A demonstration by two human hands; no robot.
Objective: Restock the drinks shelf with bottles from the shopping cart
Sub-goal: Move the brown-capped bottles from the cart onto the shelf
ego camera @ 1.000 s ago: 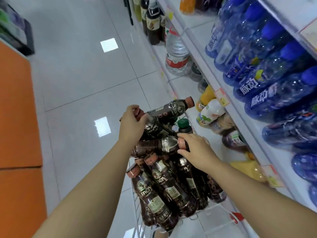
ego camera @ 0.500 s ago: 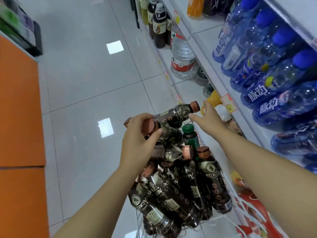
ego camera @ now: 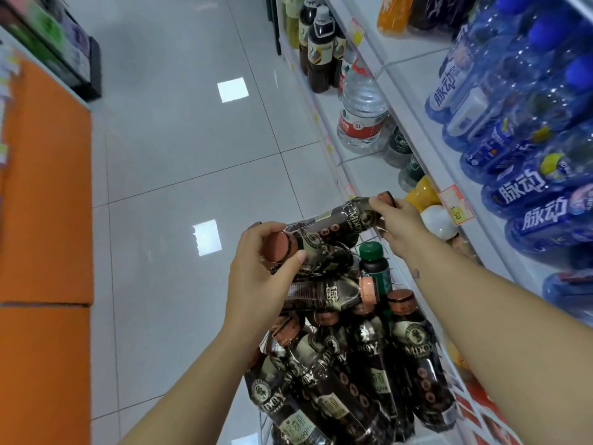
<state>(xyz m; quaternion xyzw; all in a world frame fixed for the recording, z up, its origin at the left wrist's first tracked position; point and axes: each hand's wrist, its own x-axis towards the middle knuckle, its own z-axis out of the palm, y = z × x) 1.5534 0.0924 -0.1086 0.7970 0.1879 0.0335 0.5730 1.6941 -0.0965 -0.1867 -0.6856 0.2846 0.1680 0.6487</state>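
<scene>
Pick-up step in hand. Left hand (ego camera: pixel 263 271) clamped on near bottle (ego camera: pixel 316 255) at cap end; right hand (ego camera: pixel 399 221) clamped on far bottle (ego camera: pixel 340 220) at neck. Next move, likely: lift both clear, carry right to shelf (ego camera: pixel 430 155).

Dark coffee bottles (ego camera: pixel 369 380) with copper caps lie heaped in the wire cart (ego camera: pixel 395 272) beside the shelf (ego camera: pixel 426 146). The top bottle (ego camera: pixel 337 220) lies crosswise at the cart's far edge, perhaps lifted clear. A second bottle (ego camera: pixel 324 256) slants just beneath it.
</scene>
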